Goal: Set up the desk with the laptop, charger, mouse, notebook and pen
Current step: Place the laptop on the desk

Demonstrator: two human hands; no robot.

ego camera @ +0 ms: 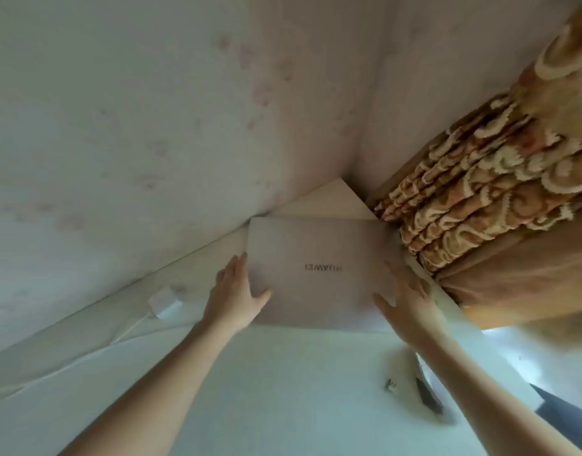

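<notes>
While closed, the laptop (319,271) sits between both hands.

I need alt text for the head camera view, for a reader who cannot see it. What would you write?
Two bare hands hold a closed pale laptop by its side edges on a white desk, the left hand at its left edge and the right hand at its right. A white charger with its cable lies to the left near the wall, and a patterned curtain hangs at the right.

A patterned curtain (500,179) hangs beside the stained pale wall (134,110) at the corner.
</notes>
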